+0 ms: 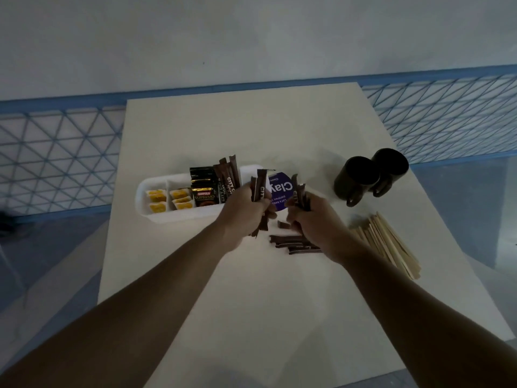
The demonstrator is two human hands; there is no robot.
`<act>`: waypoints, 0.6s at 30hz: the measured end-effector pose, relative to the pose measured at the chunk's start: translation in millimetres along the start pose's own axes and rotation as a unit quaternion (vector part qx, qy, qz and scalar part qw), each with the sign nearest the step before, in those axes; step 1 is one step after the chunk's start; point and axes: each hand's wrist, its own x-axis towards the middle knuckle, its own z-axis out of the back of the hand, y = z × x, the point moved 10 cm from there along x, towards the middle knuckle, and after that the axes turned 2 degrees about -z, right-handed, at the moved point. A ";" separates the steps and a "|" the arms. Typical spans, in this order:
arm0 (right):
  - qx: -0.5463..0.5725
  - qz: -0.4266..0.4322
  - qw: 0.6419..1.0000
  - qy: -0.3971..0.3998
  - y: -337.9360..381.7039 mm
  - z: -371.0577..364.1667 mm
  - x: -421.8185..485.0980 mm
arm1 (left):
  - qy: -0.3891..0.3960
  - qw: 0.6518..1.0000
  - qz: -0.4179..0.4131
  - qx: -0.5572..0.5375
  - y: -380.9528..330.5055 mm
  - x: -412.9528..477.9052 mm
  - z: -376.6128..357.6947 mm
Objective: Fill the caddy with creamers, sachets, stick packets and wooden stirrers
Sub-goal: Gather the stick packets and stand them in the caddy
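Note:
A white divided caddy (145, 208) lies on the table. It holds yellow creamers (156, 201), black coffee sachets (202, 191) and upright brown stick packets (228, 176). My left hand (244, 203) grips a few brown stick packets (260, 186) just right of the caddy. Beside it, my right hand (310, 219) grips more stick packets (299, 191). Loose stick packets (293, 243) lie on the table under my right hand. Wooden stirrers (389, 242) lie in a pile at the right.
Two black mugs (363, 177) stand at the back right of the white table (251, 303). A purple round card (279, 191) lies behind my hands. Blue mesh fencing (56, 152) runs behind the table.

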 end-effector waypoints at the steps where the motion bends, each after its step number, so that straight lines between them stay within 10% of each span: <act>1: 0.025 0.001 1.000 0.003 7.8 -5.0 4.6 | -0.020 1.000 -0.010 -0.007 -4.4 1.7 10.7; 18: 0.184 0.064 0.980 -0.052 77.4 -68.0 73.5 | -0.251 0.964 -0.051 -0.067 -3.8 32.3 106.8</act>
